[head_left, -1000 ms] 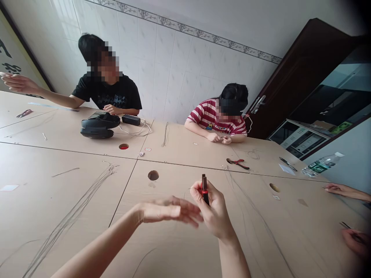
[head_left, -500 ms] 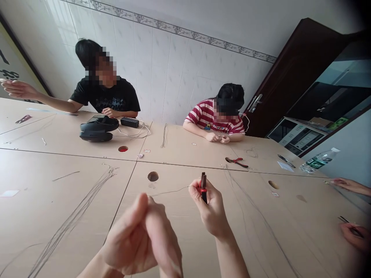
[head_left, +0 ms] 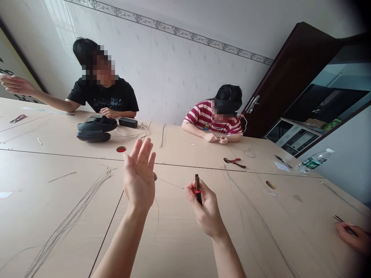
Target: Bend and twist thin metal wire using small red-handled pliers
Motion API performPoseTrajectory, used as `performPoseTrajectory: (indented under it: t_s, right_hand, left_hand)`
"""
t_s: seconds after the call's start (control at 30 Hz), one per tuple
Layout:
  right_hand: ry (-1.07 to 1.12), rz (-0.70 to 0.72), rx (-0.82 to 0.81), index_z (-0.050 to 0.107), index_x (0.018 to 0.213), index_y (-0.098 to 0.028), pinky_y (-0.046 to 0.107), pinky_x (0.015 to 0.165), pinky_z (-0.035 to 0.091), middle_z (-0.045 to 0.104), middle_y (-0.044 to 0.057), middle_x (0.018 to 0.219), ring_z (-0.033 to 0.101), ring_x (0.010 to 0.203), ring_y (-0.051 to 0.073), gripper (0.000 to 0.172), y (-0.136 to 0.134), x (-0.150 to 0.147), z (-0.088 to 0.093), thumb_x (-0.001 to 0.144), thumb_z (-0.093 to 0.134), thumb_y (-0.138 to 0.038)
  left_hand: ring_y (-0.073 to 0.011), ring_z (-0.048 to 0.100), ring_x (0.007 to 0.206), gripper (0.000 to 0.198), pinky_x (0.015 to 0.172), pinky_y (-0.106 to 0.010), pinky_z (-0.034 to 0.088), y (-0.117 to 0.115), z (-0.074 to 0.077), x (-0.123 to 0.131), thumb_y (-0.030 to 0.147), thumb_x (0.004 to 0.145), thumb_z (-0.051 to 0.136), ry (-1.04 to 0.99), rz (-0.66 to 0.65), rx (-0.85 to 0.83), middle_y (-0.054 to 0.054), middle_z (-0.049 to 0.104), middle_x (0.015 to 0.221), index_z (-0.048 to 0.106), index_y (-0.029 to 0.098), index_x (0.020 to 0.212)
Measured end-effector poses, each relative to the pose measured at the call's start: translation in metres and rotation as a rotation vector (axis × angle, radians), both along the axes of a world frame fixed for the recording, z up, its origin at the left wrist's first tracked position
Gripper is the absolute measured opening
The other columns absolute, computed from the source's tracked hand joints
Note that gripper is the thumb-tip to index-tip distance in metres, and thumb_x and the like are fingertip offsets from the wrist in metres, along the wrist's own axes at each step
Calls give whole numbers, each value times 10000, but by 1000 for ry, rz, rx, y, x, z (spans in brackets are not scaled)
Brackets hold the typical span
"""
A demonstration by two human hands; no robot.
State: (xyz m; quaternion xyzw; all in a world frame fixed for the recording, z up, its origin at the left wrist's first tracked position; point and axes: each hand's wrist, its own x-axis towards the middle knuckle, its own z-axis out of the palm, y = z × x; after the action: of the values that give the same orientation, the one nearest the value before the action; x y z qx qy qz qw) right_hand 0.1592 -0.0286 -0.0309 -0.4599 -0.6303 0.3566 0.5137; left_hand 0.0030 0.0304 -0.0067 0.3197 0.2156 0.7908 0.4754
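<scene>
My left hand is raised above the table, palm showing and fingers stretched out, with nothing in it. To its right, my right hand is closed around small pliers with red and black handles, their dark jaws pointing up. A thin wire runs left from the thumb and fingertips of my right hand toward my left hand; its far end is hard to make out. Long strands of wire lie as a bundle on the left of the table, and more strands lie on the right.
Two people sit across the table. A black headset-like device, a black box, red-handled pliers and a plastic bottle stand or lie farther off. Another person's hand holds a thin tool at right.
My left hand has moved up and away, and its fingers have spread. My right hand has shifted slightly left with the pliers. One other person's hand at the right edge has left the view.
</scene>
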Motion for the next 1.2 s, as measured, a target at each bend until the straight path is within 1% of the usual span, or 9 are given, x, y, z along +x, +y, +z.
performPoseTrajectory:
  t_s: [0.1, 0.2, 0.4, 0.5, 0.67, 0.8, 0.93, 1.13, 1.2]
  right_hand:
    - [-29, -11, 4, 488, 784, -210, 245, 575, 346, 422, -28, 687, 375, 612, 121, 210, 0, 1, 0, 945, 519, -340]
    - [-54, -27, 3, 489, 785, -209, 243, 559, 341, 417, -32, 680, 371, 594, 116, 211, 0, 2, 0, 945, 518, -344]
    - [-34, -69, 32, 478, 775, -213, 237, 564, 355, 419, -35, 666, 378, 591, 119, 231, 5, 7, -1, 948, 510, -364]
    - [-21, -92, 30, 491, 781, -212, 237, 578, 370, 449, -31, 672, 411, 605, 123, 232, 9, 10, -4, 950, 501, -370]
    - [-36, -167, 30, 503, 770, -208, 232, 558, 347, 421, -43, 649, 390, 581, 114, 232, 12, 15, -7, 938, 529, -365]
    - [-48, -194, 26, 502, 771, -207, 238, 562, 331, 399, -47, 652, 361, 578, 112, 236, 12, 16, -7, 937, 530, -373]
    - [-38, -192, 36, 502, 768, -205, 240, 557, 326, 383, -50, 645, 348, 571, 110, 234, 11, 14, -4, 933, 530, -370]
    - [-19, -197, 51, 485, 756, -206, 231, 527, 311, 360, -51, 644, 333, 563, 105, 243, 11, 12, -5, 931, 525, -369]
    - [-12, -188, 41, 478, 749, -205, 227, 519, 306, 347, -52, 640, 322, 558, 102, 250, 10, 11, -4, 934, 525, -366]
  left_hand:
    - [-234, 450, 1362, 479, 1156, -439, 308, 9, -19, 10, 517, 977, 375, 182, -6, -106, -92, 596, 1375, 660, 209, 1208]
    - [-273, 489, 1325, 470, 1121, -441, 353, 12, -32, 17, 508, 953, 443, 451, -151, -208, -131, 627, 1329, 713, 159, 1116]
    - [-285, 659, 1082, 526, 989, -434, 461, 9, -45, 19, 541, 940, 445, 760, -771, -229, -162, 737, 1094, 735, 111, 1028]
    - [-268, 709, 894, 596, 841, -400, 517, 5, -49, 20, 586, 936, 415, 845, -1006, -242, -174, 762, 925, 733, 82, 949]
    - [-199, 687, 622, 694, 587, -283, 491, -8, -50, 21, 647, 936, 318, 747, -1138, -289, -148, 739, 686, 714, 79, 877]
    - [-121, 558, 352, 716, 379, -215, 366, -22, -52, 18, 650, 943, 266, 552, -1221, -325, -116, 713, 614, 705, 89, 881]
    - [-104, 529, 302, 690, 324, -192, 329, -36, -51, 15, 637, 938, 322, 426, -1242, -323, -106, 697, 569, 712, 77, 845]
    - [-92, 441, 247, 683, 264, -191, 283, -61, -45, 21, 652, 874, 466, 315, -1535, -221, -106, 644, 466, 736, 44, 720]
    - [-71, 378, 220, 694, 233, -184, 221, -68, -41, 22, 688, 814, 534, 256, -1544, -240, -80, 588, 398, 726, 48, 626]
